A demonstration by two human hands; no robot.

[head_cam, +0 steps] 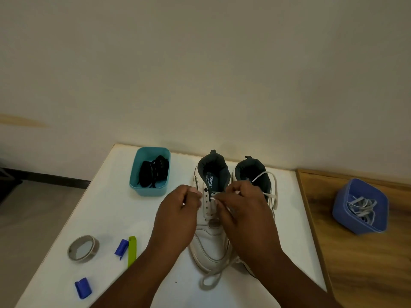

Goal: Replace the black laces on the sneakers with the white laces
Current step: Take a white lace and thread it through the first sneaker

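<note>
Two sneakers stand side by side on the white surface (115,218) in front of me, heels away from me. The left sneaker (211,238) is the one I am working on; the right sneaker (252,167) is mostly hidden behind my right hand.

My left hand (178,218) has its fingers curled at the left row of eyelets near the top, and they seem to be pinching something there, though I cannot make out what. My right hand (242,210) pinches the tip of a white lace (213,199) between thumb and fingers, just beside the eyelets. One length of that lace loops out over the right sneaker's opening, and another end lies in a loop on the surface past the left sneaker's toe, near me.

Two tubs are here. The teal tub (142,190) sits left of the sneakers and holds the black laces (152,172), bundled together; I cannot count them. The blue tub (340,207) sits well apart on the wooden surface (367,263) to the right, with more pale laces (361,207) tangled in it.

On my near left lie one tape roll (72,250), one green clip (132,251) and two blue clips (121,247), one touching the green clip, the other nearer me.
</note>
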